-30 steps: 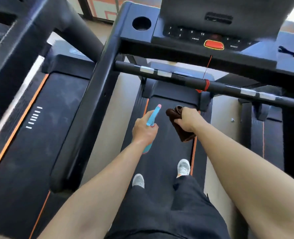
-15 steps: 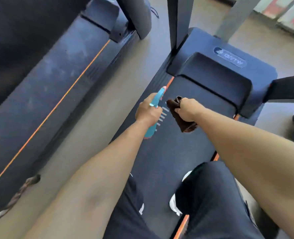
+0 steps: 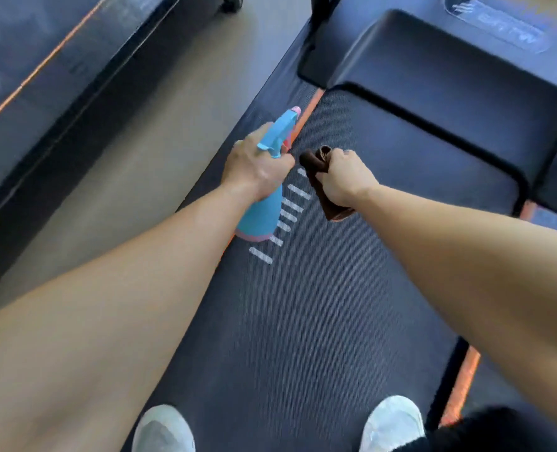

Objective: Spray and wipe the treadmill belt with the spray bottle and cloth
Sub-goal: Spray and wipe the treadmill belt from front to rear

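The dark ribbed treadmill belt (image 3: 319, 305) runs from my feet up to the black motor cover (image 3: 450, 93). My left hand (image 3: 255, 164) is shut on a light blue spray bottle (image 3: 264, 210) with a pink nozzle tip, held above the belt's left side, nozzle aimed toward the motor cover. My right hand (image 3: 342, 177) is shut on a bunched brown cloth (image 3: 322, 187), held above the belt just right of the bottle. Both arms reach forward. The hands are close together but apart.
White dash marks (image 3: 290, 213) lie on the belt under the bottle. Orange side strips (image 3: 459, 386) border the belt. My two light shoes (image 3: 162, 429) stand on the belt's near end. A beige floor gap (image 3: 123, 141) separates a second treadmill (image 3: 19, 76) at the left.
The view has dropped below the console and closer to the belt. Both hands, still holding bottle and cloth, are now lower over the belt's front part near the motor cover.
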